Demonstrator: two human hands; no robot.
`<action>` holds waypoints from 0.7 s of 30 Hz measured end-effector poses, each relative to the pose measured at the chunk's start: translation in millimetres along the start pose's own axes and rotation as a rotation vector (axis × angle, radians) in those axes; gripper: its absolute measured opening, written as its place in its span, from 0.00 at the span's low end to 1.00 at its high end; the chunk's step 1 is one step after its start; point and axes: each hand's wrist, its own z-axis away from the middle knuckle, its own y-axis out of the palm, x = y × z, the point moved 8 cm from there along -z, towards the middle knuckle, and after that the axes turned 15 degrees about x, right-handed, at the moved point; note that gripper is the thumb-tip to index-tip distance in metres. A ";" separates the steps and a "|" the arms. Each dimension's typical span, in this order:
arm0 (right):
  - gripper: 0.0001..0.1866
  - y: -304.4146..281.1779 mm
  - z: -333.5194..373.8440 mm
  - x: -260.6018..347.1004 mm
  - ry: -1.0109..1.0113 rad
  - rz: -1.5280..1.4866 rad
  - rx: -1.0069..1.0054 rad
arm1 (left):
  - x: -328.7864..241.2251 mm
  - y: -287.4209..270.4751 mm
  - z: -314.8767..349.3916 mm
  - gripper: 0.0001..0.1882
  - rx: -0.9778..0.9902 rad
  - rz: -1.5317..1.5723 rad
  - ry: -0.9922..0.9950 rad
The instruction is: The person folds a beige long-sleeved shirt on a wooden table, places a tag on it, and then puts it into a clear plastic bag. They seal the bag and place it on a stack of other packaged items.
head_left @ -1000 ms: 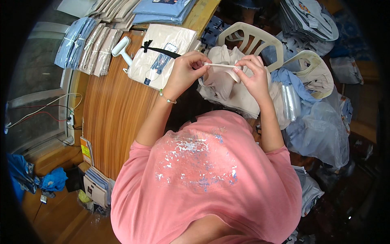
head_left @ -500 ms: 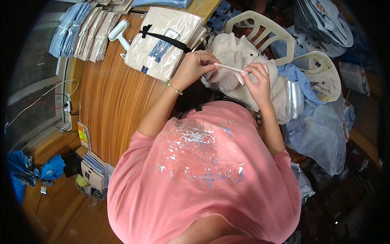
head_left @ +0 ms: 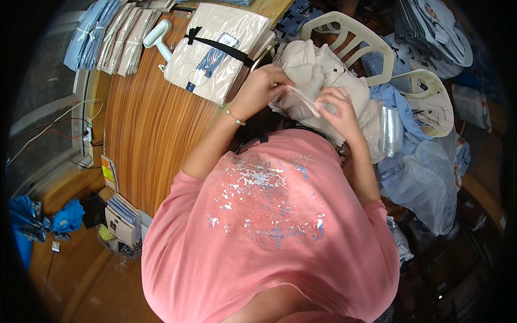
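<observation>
A thin pale strip [head_left: 305, 100] stretches between my hands, over a heap of cream cloth [head_left: 299, 62]. My left hand [head_left: 264, 87], with a beaded bracelet at the wrist, pinches its upper end. At the lower end, the bent fingertips of my right hand [head_left: 338, 109] close on it, slightly blurred. Whether the strip is ribbon or folded plastic I cannot make out. Just left of my left hand, on the wooden table, lies a stack of cream folded garments in clear bags [head_left: 221, 51], with a black band tied across.
A white lint roller [head_left: 158, 36] lies beside the stack. Bundled blue garments [head_left: 91, 35] sit at the far left of the table [head_left: 156, 129]. Cream plastic chairs [head_left: 371, 40] hold cloth. A clear plastic bag [head_left: 425, 183] hangs at the right, near a silvery roll [head_left: 390, 132].
The strip has tilted more steeply, its right end dropping toward me. My right hand has shifted slightly down and its fingers have moved along the strip. My left hand has barely moved.
</observation>
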 end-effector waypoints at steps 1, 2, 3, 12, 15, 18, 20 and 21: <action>0.08 10.5 -1.6 -11.4 -0.010 -0.108 0.194 | -6.8 8.0 -0.8 0.06 0.029 -0.038 0.044; 0.09 13.6 -5.5 -31.2 0.099 -0.217 0.271 | -14.7 16.7 -1.5 0.06 0.057 -0.075 0.085; 0.10 16.9 -9.2 -51.9 0.215 -0.327 0.336 | -28.6 28.8 -5.2 0.06 0.129 -0.057 0.109; 0.19 80.7 -75.9 -121.2 -0.043 0.192 0.315 | -58.7 79.3 -3.4 0.16 0.278 0.099 0.292; 0.13 0.7 -61.8 -81.0 0.140 -0.382 -0.011 | 41.5 52.7 34.1 0.21 -0.003 0.139 -0.138; 0.09 -78.1 -29.1 -7.2 -0.122 -0.030 -0.188 | 117.5 83.5 50.1 0.19 0.360 -0.064 -0.427; 0.07 -111.2 -5.1 45.7 -0.155 0.114 -0.273 | 139.9 103.3 37.6 0.22 0.391 -0.092 -0.492; 0.06 -121.8 4.4 69.2 -0.180 0.214 -0.318 | 145.2 110.3 30.4 0.23 0.408 -0.109 -0.527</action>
